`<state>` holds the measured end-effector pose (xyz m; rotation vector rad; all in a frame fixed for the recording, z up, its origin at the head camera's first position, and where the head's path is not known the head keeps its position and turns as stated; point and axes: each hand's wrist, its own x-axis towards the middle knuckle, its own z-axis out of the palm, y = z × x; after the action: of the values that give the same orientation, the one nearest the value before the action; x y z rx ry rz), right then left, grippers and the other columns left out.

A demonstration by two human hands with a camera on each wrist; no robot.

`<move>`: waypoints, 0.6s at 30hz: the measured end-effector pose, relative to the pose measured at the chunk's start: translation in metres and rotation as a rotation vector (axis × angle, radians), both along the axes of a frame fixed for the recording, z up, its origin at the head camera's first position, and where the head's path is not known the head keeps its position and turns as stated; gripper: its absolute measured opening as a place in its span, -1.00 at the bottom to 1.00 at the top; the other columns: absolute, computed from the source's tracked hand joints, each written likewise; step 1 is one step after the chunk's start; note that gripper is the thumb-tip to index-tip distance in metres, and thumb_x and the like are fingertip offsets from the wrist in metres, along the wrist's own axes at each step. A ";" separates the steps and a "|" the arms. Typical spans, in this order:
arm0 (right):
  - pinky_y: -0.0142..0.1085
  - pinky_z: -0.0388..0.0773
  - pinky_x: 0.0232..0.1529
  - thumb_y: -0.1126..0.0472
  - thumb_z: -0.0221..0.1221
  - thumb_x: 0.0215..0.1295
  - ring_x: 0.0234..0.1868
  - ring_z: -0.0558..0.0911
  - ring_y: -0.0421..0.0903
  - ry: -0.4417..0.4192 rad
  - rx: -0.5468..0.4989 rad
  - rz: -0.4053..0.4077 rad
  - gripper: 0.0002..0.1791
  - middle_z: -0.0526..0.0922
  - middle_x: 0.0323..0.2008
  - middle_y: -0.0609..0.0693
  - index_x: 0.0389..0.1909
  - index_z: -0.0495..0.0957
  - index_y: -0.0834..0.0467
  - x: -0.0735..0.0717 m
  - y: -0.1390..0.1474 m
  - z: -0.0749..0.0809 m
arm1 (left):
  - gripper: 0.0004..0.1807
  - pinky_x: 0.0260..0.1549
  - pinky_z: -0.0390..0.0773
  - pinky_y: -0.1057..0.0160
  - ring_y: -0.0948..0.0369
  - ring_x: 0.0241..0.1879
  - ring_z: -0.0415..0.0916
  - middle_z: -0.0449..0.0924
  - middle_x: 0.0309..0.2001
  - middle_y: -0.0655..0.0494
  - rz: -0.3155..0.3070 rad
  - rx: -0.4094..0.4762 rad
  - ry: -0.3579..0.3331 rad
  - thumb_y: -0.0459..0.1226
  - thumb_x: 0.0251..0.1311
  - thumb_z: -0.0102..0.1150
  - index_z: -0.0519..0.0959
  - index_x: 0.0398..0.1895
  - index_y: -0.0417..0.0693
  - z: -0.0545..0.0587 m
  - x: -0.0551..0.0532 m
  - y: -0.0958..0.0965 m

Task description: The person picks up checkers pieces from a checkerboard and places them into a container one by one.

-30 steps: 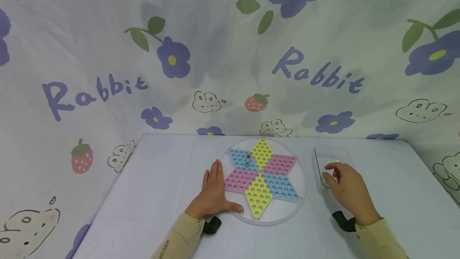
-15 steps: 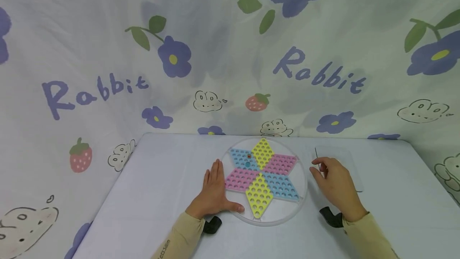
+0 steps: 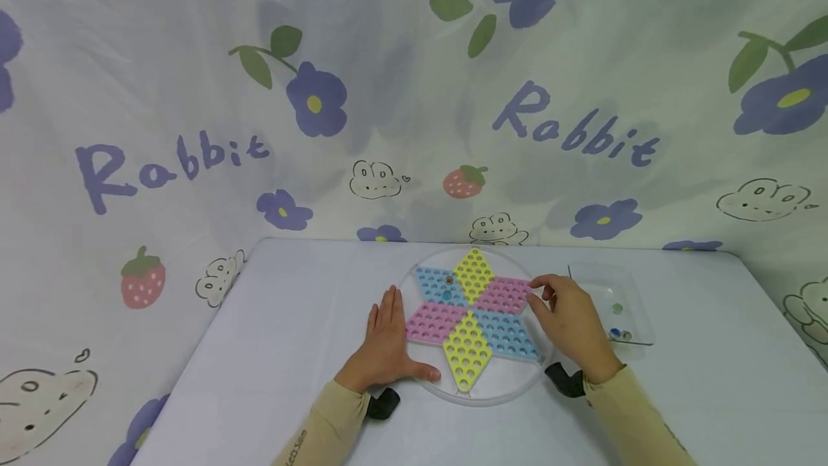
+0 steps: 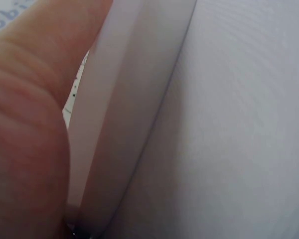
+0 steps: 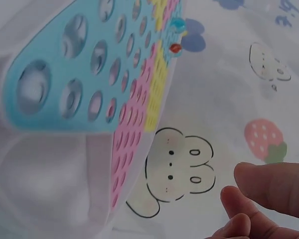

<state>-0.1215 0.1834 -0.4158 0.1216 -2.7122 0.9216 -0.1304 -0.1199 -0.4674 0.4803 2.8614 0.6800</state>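
Observation:
A round clear Chinese checkers board (image 3: 468,398) with a yellow, pink and blue star lies on the table. A reddish marble (image 3: 449,280) and a teal marble (image 3: 447,295) sit in its far left blue section. My left hand (image 3: 383,351) rests along the board's left rim, fingers straight and thumb spread over the near edge. Over the right rim, by the pink section's tip, is my right hand (image 3: 571,322), thumb and index finger close together. Neither view shows a marble between those fingertips; I cannot tell whether one is hidden there.
To the right of the board stands a clear plastic tray (image 3: 637,300). Inside are a green marble (image 3: 617,308), a blue marble (image 3: 615,334) and a brownish marble (image 3: 626,335). Behind the white table (image 3: 310,293) hangs a printed cloth (image 3: 414,92).
My right hand has moved left from over the tray to the board's right rim, uncovering the marbles in the tray. The left hand stays in place on the board.

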 end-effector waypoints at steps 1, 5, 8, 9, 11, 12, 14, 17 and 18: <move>-0.36 0.24 -0.60 0.20 0.19 0.21 -0.56 0.30 -0.14 -0.006 -0.004 0.001 -0.79 0.38 -0.50 -0.01 -0.17 0.56 0.21 -0.001 -0.002 0.001 | 0.68 0.32 -0.33 -0.08 -0.03 0.42 -0.42 -0.43 0.45 -0.20 -0.001 0.000 -0.001 0.46 -0.66 0.31 -0.37 0.41 -0.32 0.000 0.000 0.000; -0.34 0.27 -0.56 0.20 0.20 0.21 -0.54 0.31 -0.13 -0.013 -0.026 0.013 -0.78 0.38 -0.50 -0.01 -0.17 0.56 0.21 -0.002 -0.010 0.003 | 0.68 0.32 -0.33 -0.08 -0.03 0.42 -0.42 -0.42 0.45 -0.20 -0.001 -0.001 -0.003 0.47 -0.66 0.29 -0.37 0.41 -0.33 0.001 0.000 0.000; -0.33 0.29 -0.53 0.19 0.21 0.20 -0.52 0.33 -0.12 -0.015 -0.038 0.013 -0.78 0.40 -0.49 0.00 -0.18 0.56 0.21 -0.003 -0.016 0.003 | 0.68 0.32 -0.32 -0.08 -0.04 0.42 -0.41 -0.42 0.44 -0.21 -0.002 -0.002 0.000 0.48 -0.66 0.28 -0.37 0.41 -0.33 0.000 0.000 0.000; -0.32 0.30 -0.53 0.19 0.21 0.20 -0.51 0.33 -0.12 -0.016 -0.041 0.012 -0.79 0.40 -0.49 0.00 -0.18 0.56 0.21 -0.003 -0.017 0.003 | 0.68 0.32 -0.32 -0.08 -0.04 0.42 -0.41 -0.42 0.44 -0.21 -0.003 -0.003 0.001 0.49 -0.66 0.28 -0.37 0.41 -0.33 0.000 0.000 0.000; -0.32 0.31 -0.52 0.19 0.21 0.20 -0.50 0.34 -0.12 -0.024 -0.045 0.006 -0.79 0.41 -0.47 0.00 -0.19 0.56 0.20 -0.005 -0.019 0.001 | 0.68 0.32 -0.31 -0.08 -0.04 0.42 -0.41 -0.41 0.44 -0.22 -0.003 -0.005 0.005 0.48 -0.66 0.28 -0.36 0.41 -0.34 0.000 0.000 0.000; -0.32 0.32 -0.52 0.18 0.20 0.21 -0.50 0.35 -0.11 -0.028 -0.047 0.004 -0.79 0.42 -0.47 0.00 -0.19 0.56 0.20 -0.005 -0.020 0.000 | 0.68 0.32 -0.31 -0.08 -0.04 0.42 -0.40 -0.41 0.44 -0.22 -0.003 -0.007 0.005 0.48 -0.66 0.28 -0.36 0.41 -0.34 0.000 -0.001 0.000; -0.32 0.32 -0.51 0.18 0.20 0.21 -0.49 0.35 -0.12 -0.034 -0.051 0.001 -0.79 0.42 -0.46 -0.01 -0.18 0.56 0.19 -0.007 -0.022 -0.001 | 0.68 0.32 -0.31 -0.08 -0.04 0.42 -0.41 -0.42 0.44 -0.22 -0.004 -0.009 -0.001 0.48 -0.65 0.29 -0.37 0.41 -0.34 0.001 -0.001 0.000; -0.32 0.32 -0.52 0.17 0.21 0.21 -0.50 0.35 -0.12 -0.040 -0.060 0.004 -0.79 0.42 -0.47 -0.01 -0.18 0.56 0.18 -0.008 -0.025 -0.002 | 0.68 0.32 -0.32 -0.08 -0.04 0.42 -0.42 -0.42 0.44 -0.22 -0.005 -0.004 -0.010 0.47 -0.64 0.29 -0.37 0.41 -0.33 0.001 -0.001 0.000; -0.32 0.32 -0.52 0.17 0.21 0.21 -0.50 0.35 -0.12 -0.039 -0.058 0.005 -0.79 0.42 -0.47 -0.01 -0.18 0.56 0.18 -0.009 -0.027 -0.003 | 0.68 0.32 -0.33 -0.08 -0.03 0.42 -0.43 -0.43 0.44 -0.22 -0.006 -0.004 -0.013 0.47 -0.64 0.29 -0.38 0.41 -0.33 0.001 -0.001 0.000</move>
<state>-0.1300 0.1567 -0.4184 0.1003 -2.7195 1.0131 -0.1314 -0.1198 -0.4661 0.4815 2.8475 0.6740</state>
